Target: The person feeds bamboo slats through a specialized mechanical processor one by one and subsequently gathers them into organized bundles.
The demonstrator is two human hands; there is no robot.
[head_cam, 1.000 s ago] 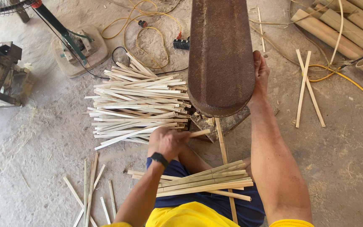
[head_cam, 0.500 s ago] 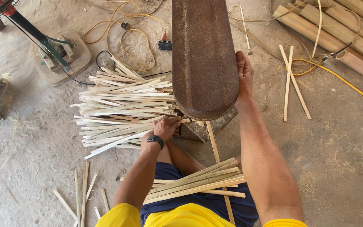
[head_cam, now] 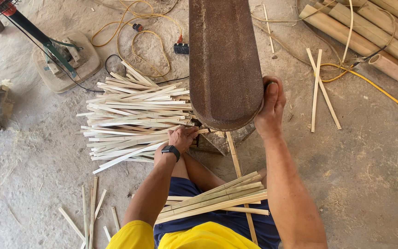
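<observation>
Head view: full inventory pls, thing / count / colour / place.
machine cover: one, rusty brown, top centre.
pale strip pile: many, cream, floor left of the machine.
lap strips: a bundle, greenish-tan, across the person's thighs.
loose strips: several, pale, floor bottom left.
crossed strips: a few, pale, floor at right.
bamboo poles: several, tan, top right.
yellow cable: coiled, floor at top, more running right.
fan stand: one, green and grey, top left.
wristwatch: one, black, left wrist.
left hand: on a strip at the pile's edge.
right hand: grip on the cover's right edge.
</observation>
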